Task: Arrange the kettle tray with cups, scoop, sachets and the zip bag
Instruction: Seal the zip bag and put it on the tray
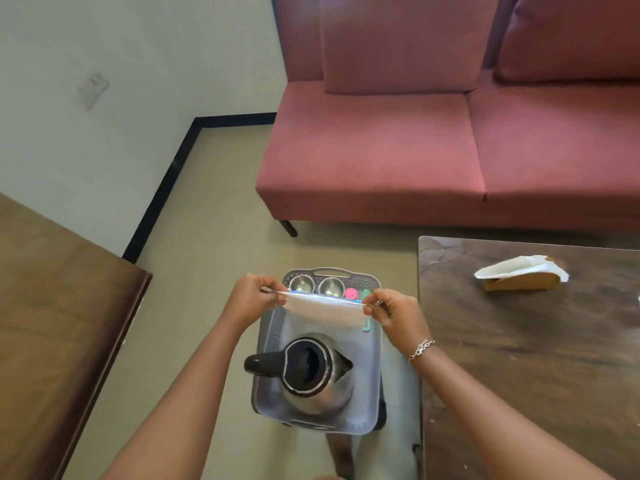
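A grey plastic tray (372,393) sits low in front of me with a steel kettle (308,372) at its near end, black handle pointing left. Two steel cups (300,283) (330,285) stand side by side at the tray's far end. A pink item (350,293) and a green scoop (366,327) lie at the far right, partly hidden. Above the tray's middle I stretch a clear zip bag (323,311) flat. My left hand (254,297) pinches its left top corner and my right hand (393,315) pinches its right top corner.
A dark wooden coffee table (519,341) stands to the right with a white and brown paper packet (519,275) on it. A second wooden surface (52,323) lies to the left. A pink sofa (415,150) stands beyond the tray on beige floor.
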